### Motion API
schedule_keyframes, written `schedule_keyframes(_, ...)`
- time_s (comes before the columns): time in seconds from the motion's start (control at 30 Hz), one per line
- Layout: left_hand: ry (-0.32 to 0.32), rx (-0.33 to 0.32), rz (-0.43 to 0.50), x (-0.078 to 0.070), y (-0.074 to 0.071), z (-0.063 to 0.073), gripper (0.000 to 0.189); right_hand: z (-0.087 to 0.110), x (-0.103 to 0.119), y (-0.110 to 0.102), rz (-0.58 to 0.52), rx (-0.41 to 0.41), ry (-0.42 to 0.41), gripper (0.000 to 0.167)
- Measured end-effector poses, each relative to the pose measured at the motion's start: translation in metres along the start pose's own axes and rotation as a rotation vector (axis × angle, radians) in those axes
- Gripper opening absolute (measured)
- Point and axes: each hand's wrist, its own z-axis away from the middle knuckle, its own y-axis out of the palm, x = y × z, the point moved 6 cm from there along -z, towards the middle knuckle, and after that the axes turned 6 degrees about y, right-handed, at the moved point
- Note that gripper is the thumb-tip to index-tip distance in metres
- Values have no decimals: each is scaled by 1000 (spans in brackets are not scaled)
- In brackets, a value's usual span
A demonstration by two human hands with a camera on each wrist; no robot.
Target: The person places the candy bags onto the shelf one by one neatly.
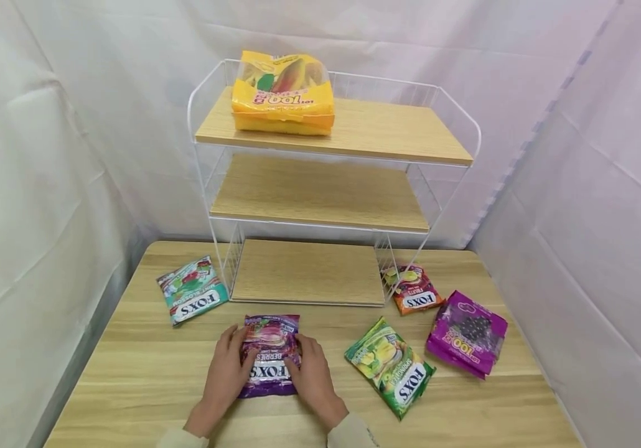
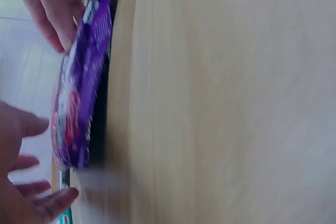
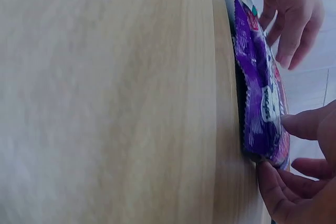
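Observation:
A purple bag of Fox's Berries candy (image 1: pixel 270 339) lies flat on the table in front of the shelf rack, between both hands. My right hand (image 1: pixel 313 373) pinches its right side; in the right wrist view the thumb (image 3: pixel 304 123) presses on top and the fingers sit at the lower edge. My left hand (image 1: pixel 228 370) is at the bag's left side. In the left wrist view its fingers (image 2: pixel 50 205) are spread and the thumb stands off the bag.
A white wire rack with wooden shelves (image 1: pixel 320 193) stands behind, a yellow mango candy bag (image 1: pixel 284 99) on top. A teal candy bag (image 1: pixel 193 289) lies left. Right are an orange-red Fox's bag (image 1: pixel 412 289), a green Fox's bag (image 1: pixel 390 367) and a purple grape candy bag (image 1: pixel 468 335).

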Motion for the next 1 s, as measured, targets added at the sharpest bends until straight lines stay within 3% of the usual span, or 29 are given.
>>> schedule_keyframes(0.17, -186, 6, 126, -1, 3, 3, 54, -2, -5, 0, -43, -7, 38, 59)
schedule_keyframes(0.33, -284, 46, 161, -2, 15, 1, 59, -3, -6, -1, -25, -10, 39, 58)
schedule_keyframes(0.7, -326, -24, 244, -5, 28, -4, 54, -8, -15, -7, -23, -69, 102, 58)
schedule_keyframes(0.83, -320, -44, 267, -11, 30, -6, 52, -10, -19, -9, -90, -81, 134, 57)
schedule_keyframes(1.0, -323, -75, 294, -18, 36, -1, 54, -10, -25, -12, -230, -38, 179, 54)
